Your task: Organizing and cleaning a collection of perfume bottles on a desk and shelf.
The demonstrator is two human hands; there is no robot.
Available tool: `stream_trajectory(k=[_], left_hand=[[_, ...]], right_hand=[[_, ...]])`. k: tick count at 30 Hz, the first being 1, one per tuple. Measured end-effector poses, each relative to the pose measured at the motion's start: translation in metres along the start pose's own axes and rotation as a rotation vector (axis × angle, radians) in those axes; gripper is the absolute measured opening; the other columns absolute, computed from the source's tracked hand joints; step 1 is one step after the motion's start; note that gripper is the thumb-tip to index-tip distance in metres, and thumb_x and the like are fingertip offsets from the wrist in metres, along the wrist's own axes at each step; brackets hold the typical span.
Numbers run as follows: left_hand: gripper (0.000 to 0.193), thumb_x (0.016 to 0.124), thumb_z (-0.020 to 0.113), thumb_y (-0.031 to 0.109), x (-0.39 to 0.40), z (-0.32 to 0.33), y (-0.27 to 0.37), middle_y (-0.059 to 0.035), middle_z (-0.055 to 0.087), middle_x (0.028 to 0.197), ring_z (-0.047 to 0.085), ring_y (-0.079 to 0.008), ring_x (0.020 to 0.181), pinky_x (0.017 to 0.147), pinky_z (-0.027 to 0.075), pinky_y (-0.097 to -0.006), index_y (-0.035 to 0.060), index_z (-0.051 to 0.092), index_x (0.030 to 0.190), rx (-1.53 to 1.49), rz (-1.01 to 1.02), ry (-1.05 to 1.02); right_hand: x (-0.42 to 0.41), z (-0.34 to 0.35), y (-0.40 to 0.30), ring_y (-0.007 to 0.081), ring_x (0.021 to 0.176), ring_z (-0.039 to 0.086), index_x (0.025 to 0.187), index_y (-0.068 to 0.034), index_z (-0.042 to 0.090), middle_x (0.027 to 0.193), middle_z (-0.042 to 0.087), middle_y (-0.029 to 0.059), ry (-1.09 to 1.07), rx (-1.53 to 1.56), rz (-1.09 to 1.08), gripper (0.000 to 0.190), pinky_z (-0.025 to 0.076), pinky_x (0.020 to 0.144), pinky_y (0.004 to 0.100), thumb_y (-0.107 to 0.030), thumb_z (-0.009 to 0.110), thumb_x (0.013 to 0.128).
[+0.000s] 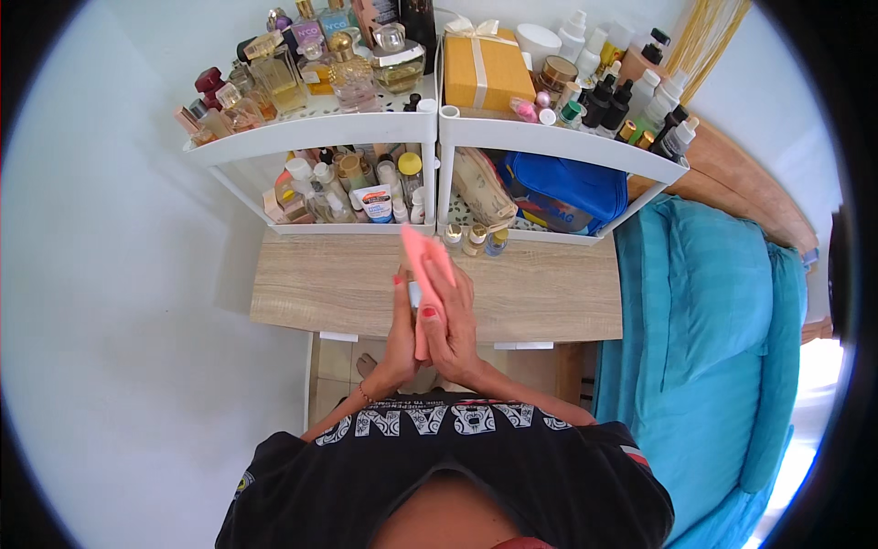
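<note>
Above the front edge of a wood-grain tabletop [329,278], my two hands are close together. My right hand [458,326] grips a folded pink cloth [420,257], its thumb pressed on the near side. A small container, perhaps a bottle, with a pale label [414,294] shows between the cloth and my left hand [399,336], which holds it; most of it is hidden. Just beyond the hands, three small bottles stand in a row: a clear one [453,237], a gold-capped one [475,241] and a bluish one [497,243].
Two white tiered racks stand at the back. Perfume bottles [282,82] crowd the upper left shelf [329,127]. A yellow gift box [487,72] and dropper bottles [607,103] fill the right one. Below sit a blue bag [569,182] and a beige pouch [480,185]. A teal-covered bed [706,384] lies right.
</note>
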State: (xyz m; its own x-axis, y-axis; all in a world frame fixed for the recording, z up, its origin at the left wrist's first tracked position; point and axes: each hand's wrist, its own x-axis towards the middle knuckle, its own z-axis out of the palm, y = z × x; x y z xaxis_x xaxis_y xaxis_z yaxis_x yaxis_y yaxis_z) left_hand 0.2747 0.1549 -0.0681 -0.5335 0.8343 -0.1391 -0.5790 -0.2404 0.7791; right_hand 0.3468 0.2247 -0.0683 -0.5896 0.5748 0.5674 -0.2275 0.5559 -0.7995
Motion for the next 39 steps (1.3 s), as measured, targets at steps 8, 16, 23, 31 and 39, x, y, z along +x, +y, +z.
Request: stream_trajectory(k=[8, 16, 23, 31, 39], left_hand=[[0.074, 0.104, 0.027, 0.062, -0.013, -0.004, 0.012, -0.0108, 0.046, 0.151, 0.045, -0.024, 0.139, 0.115, 0.036, -0.0418, 0.0106, 0.029, 0.156, 0.037, 0.04, 0.007], [0.073, 0.104, 0.026, 0.057, -0.005, -0.017, 0.028, -0.0149, 0.052, 0.142, 0.051, -0.0315, 0.131, 0.114, 0.038, -0.0477, 0.008, 0.024, 0.158, -0.019, 0.141, -0.076], [0.072, 0.102, 0.038, 0.055, 0.008, -0.082, 0.035, -0.0136, 0.053, 0.137, 0.059, -0.0253, 0.118, 0.099, 0.049, -0.0398, 0.0095, 0.027, 0.157, 0.012, 0.07, -0.15], [0.078, 0.1, 0.042, 0.06, 0.017, -0.118, 0.059, -0.0118, 0.046, 0.144, 0.051, -0.0206, 0.121, 0.099, 0.04, -0.0331, 0.0073, 0.028, 0.156, 0.409, 0.223, -0.037], [0.083, 0.101, 0.038, 0.064, 0.059, -0.152, 0.036, -0.0138, 0.033, 0.152, 0.035, -0.0254, 0.138, 0.117, 0.025, -0.0378, 0.004, 0.025, 0.157, 0.261, 0.434, 0.048]], right_hand=[[0.011, 0.015, -0.01, 0.0453, 0.147, 0.028, 0.148, -0.002, 0.045, 0.155, 0.039, 0.0229, -0.008, 0.047, 0.006, 0.048, 0.019, 0.12, 0.0525, -0.02, 0.043, 0.104], [-0.014, 0.004, 0.014, 0.0396, 0.127, 0.052, 0.134, -0.005, 0.06, 0.139, 0.056, 0.0201, -0.049, -0.14, -0.216, 0.058, 0.039, 0.109, 0.0483, 0.007, 0.064, 0.077], [-0.015, -0.052, 0.06, 0.0396, 0.118, 0.056, 0.129, -0.006, 0.061, 0.132, 0.059, 0.0176, -0.161, -0.738, -0.185, 0.046, 0.043, 0.103, 0.0469, 0.001, 0.065, 0.084], [0.02, 0.029, 0.01, 0.0331, 0.108, 0.062, 0.141, -0.007, 0.05, 0.126, 0.06, 0.02, -0.352, -0.068, 0.422, 0.047, 0.05, 0.094, 0.0395, -0.014, 0.062, 0.096], [0.077, 0.084, -0.019, 0.0236, 0.113, 0.062, 0.146, -0.003, 0.037, 0.124, 0.059, 0.0145, -0.388, -0.091, 0.42, 0.058, 0.05, 0.094, 0.035, -0.012, 0.065, 0.096]])
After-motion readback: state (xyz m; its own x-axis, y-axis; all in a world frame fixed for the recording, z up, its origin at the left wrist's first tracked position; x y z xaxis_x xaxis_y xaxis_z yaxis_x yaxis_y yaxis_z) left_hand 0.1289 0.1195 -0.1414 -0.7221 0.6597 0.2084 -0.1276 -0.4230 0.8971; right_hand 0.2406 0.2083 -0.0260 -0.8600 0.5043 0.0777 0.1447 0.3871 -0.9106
